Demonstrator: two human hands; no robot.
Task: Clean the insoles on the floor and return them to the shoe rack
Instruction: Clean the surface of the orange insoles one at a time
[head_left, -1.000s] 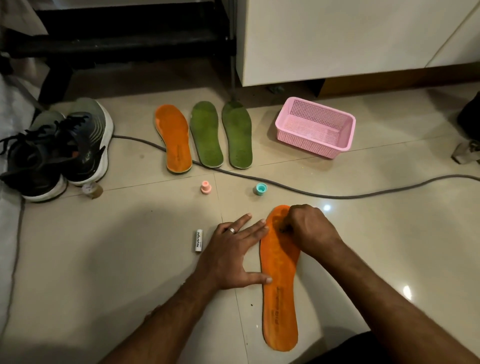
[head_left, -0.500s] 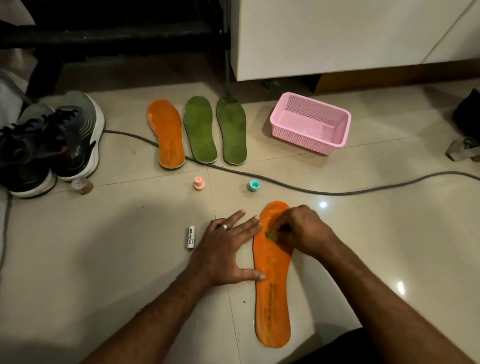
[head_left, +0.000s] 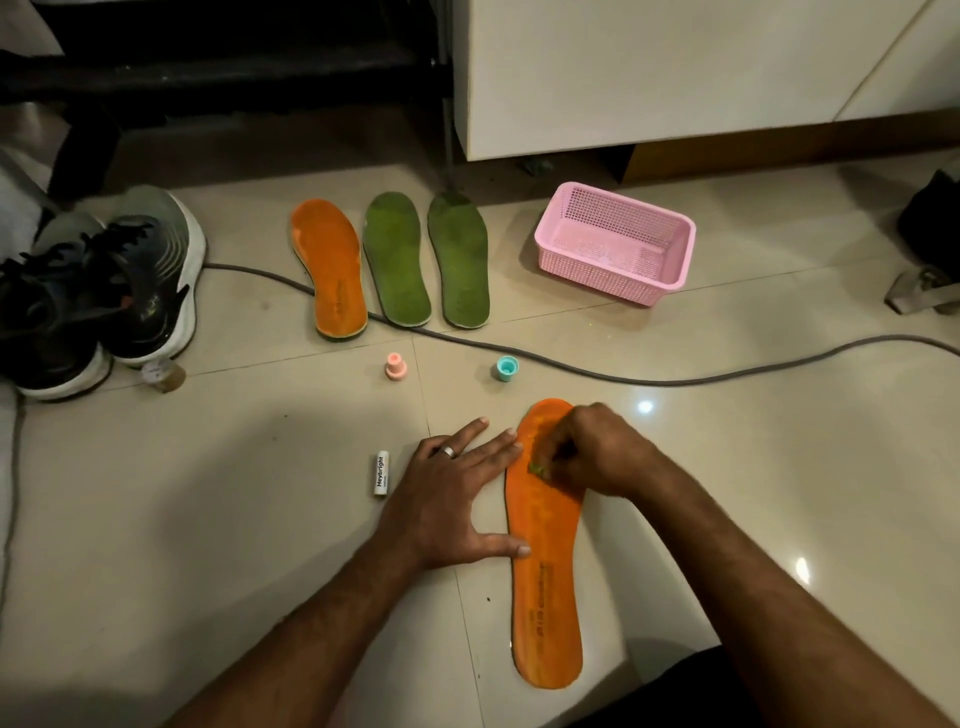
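An orange insole (head_left: 545, 582) lies lengthwise on the floor tiles in front of me. My left hand (head_left: 452, 499) lies flat beside it, fingers straight, with fingertips and thumb touching its left edge. My right hand (head_left: 587, 452) is curled over the insole's toe end and pinches a small green scrubbing piece (head_left: 538, 470) against the surface. Farther back, a second orange insole (head_left: 330, 267) and two green insoles (head_left: 397, 260) (head_left: 460, 260) lie side by side.
A pink basket (head_left: 618, 241) stands at the back right. A grey cable (head_left: 623, 376) crosses the floor. A pink cap (head_left: 396, 366), a teal cap (head_left: 505, 368) and a white tube (head_left: 382, 474) lie nearby. Dark sneakers (head_left: 104, 291) sit at left by a small bottle (head_left: 163, 375).
My right hand has shifted slightly down the toe end of the insole while rubbing, and the green piece now shows under the fingers. My left hand has stayed put.
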